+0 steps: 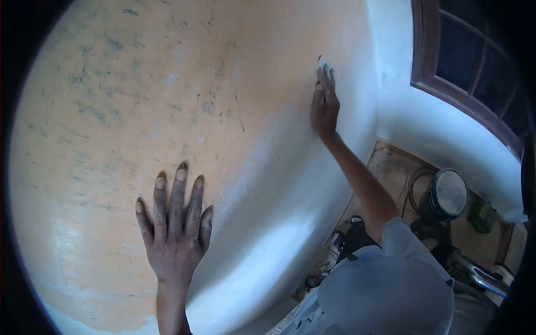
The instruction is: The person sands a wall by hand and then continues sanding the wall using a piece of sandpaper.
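Note:
My left hand (176,234) lies flat against the wall (167,111), fingers spread and pointing up, with nothing under it that I can see. Farther up and to the right, my right hand (325,106) presses a small pale flat piece of what looks like sandpaper (322,62) to the same wall. Its fingers cover most of that piece. The wall is peach-coloured with dark scuffs and scratches on the left. A whitish, dusty-looking band runs along it beneath my right arm.
A brown-framed window (480,61) is set in the white wall on the right. On the floor stand a dark bucket with a pale top (449,192) and a green container (481,216). A grey cap (385,296) fills the lower right, near my sandalled feet (356,220).

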A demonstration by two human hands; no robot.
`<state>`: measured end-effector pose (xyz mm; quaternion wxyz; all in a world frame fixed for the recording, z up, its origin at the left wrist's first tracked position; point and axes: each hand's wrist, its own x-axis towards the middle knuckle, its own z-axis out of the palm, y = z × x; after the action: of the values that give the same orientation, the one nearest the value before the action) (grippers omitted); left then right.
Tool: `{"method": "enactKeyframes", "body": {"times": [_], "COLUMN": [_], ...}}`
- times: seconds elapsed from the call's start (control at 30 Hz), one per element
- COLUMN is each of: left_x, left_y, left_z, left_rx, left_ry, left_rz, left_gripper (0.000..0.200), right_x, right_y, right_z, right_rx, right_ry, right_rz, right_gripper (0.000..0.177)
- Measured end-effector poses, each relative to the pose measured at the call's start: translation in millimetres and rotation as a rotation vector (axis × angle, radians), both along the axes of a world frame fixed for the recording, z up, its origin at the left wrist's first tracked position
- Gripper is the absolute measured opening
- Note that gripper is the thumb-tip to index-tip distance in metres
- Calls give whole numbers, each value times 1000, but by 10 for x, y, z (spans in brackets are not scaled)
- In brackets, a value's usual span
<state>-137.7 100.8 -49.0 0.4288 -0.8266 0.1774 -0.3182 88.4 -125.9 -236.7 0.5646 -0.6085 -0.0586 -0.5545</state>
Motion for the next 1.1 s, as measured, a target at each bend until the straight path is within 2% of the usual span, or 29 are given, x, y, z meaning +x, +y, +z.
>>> {"method": "enactKeyframes", "body": {"times": [0.1, 0.13, 0.17, 0.2, 0.3, 0.33, 0.37, 0.43, 0.53, 0.6, 0.67, 0.77, 0.83, 0.87, 0.9, 0.93, 1.03, 1.1], "left_x": [19, 21, 43, 75, 131, 142, 156, 224, 400, 549, 726, 951, 1076, 1134, 1183, 1235, 1428, 1581], "left_y": [-1, 40, 19, -15, -106, -123, -94, -210, -432, -609, -761, -955, -1055, -1101, -1150, -1224, -1426, -1555], "left_z": [-9, -29, -39, -43, -31, -22, -20, 21, 102, 157, 212, 284, 339, 361, 377, 401, 459, 456], "left_rx": [14, 11, 14, 22, 38, 39, 33, 33, 41, 65, 82, 105, 123, 130, 135, 138, 154, 164], "left_ry": [-4, -5, -6, -10, 14, 28, 43, 85, 159, 198, 222, 241, 235, 227, 219, 223, 213, 206], "left_rz": [18, 16, 16, 16, 27, 8, -16, -48, -88, -125, -174, -217, -237, -248, -260, -265, -298, -326], "left_gripper": [45, 45, 45, 46, 46, 47, 47, 48, 48, 48, 47, 47, 46, 46, 46, 46, 46, 46], "right_x": [-424, -704, -932, -1118, -733, -583, -448, -266, -560, -963, -1299, -913, -414, -194, -12, 85, -165, -643], "right_y": [408, 657, 959, 812, 569, 482, 380, 216, 603, 1004, 944, 576, 272, 98, -26, -155, 223, 621], "right_z": [-111, -216, -287, -358, -422, -386, -325, -155, -223, -473, -545, -549, -543, -472, -388, -272, -244, -389], "right_rx": [-132, -146, 156, -400, -446, -380, -303, -25, -84, -207, -587, -710, -630, -486, -135, 52, 42, -206], "right_ry": [24, 18, -78, -12, -164, -63, -13, 94, 143, 22, -110, -325, -199, -81, -8, 106, 35, 22], "right_rz": [66, 167, 430, 260, 197, 95, 144, 79, 33, 193, 396, 373, 190, 29, 36, -28, -10, 160], "right_gripper": [40, 42, 40, 36, 33, 31, 36, 37, 39, 40, 37, 36, 33, 32, 33, 34, 30, 31]}}
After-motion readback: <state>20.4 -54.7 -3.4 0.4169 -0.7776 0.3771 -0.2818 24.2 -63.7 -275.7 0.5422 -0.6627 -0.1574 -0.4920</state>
